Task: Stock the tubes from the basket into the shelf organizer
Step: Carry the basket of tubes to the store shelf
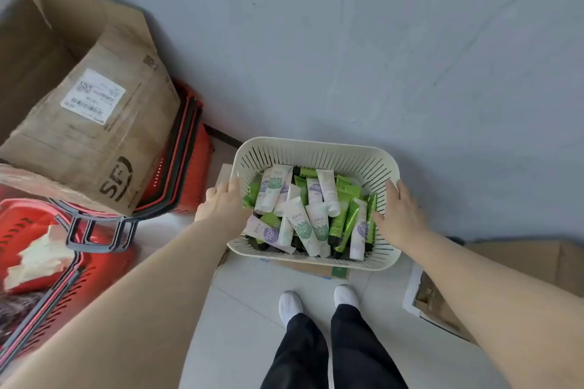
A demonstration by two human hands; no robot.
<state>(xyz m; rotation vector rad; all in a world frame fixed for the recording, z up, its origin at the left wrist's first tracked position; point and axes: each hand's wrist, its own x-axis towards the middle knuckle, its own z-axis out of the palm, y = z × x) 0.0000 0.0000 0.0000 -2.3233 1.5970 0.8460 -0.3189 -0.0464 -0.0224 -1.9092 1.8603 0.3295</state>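
The basket [316,155] of tubes [303,224] sits between the grips, long axis left-right; left grip [222,202] and right grip [399,218] each clasp a side rim.

Both bare arms reach forward and down. The left hand [224,202] holds the left edge of the basket [316,144], with its thumb over the rim. The right hand [399,215] holds the right edge, with its thumb inside.
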